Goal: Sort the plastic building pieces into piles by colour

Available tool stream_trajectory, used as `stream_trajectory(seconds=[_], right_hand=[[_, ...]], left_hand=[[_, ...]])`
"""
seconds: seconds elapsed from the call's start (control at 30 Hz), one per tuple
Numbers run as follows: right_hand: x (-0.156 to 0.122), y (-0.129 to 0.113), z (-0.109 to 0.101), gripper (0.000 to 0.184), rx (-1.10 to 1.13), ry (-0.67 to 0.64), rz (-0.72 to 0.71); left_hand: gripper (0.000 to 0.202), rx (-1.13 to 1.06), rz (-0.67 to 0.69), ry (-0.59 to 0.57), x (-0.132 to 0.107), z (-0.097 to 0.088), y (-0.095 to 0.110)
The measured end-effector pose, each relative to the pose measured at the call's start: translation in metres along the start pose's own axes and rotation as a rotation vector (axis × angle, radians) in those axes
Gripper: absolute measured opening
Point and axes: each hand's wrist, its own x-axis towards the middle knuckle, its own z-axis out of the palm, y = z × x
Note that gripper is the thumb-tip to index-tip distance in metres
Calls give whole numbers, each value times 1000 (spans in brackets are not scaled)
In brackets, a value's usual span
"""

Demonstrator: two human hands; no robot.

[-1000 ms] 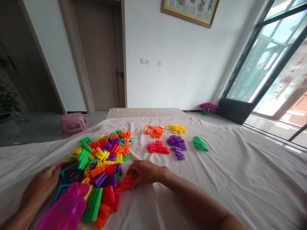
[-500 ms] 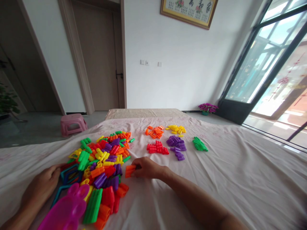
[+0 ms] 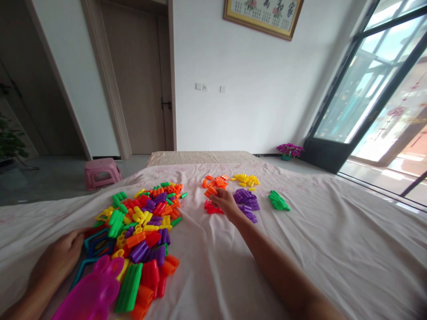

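My right hand pinches an orange plastic toy block made of joined tubes. It is above the sorted groups, in front of the orange group. Beneath and partly behind the hand are red blocks; purple blocks lie just right of it. At the left edge of a large mixed-colour pile, my left hand rests with its fingers stretched toward the teal frame-shaped pieces. Its fingertips are partly hidden, near something dark red.
Yellow blocks form a group at the back, and green blocks lie to the right. A magenta plastic piece with rounded lobes is at the near left. Wrinkled pale cloth covers the table. A pink stool stands beyond.
My right hand has carried the orange block away from the mixed pile, forward and right, to the sorted groups. My left hand has stayed in place.
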Motion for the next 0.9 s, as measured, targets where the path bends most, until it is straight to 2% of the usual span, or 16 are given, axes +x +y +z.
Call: stream_trajectory(seconds=[0.17,0.37,0.63,0.73,0.9], right_hand=[[17,9,-17,36,91,164,18],[25,21,-30,61,92,307,32],[21,21,-30,42,-116,370,-12],[20,23,-27,35,-130,336,-63],[11,25,-13,25,-259,241,-181]], left_hand=[[47,3,7,-3,1,-1,-1],[52,19,-37,-40,-2,-2,2],[45,-33,-20,-15,-1,-2,2],[43,-23,0,18,-1,-2,2],[48,6,0,-17,-2,-2,3]])
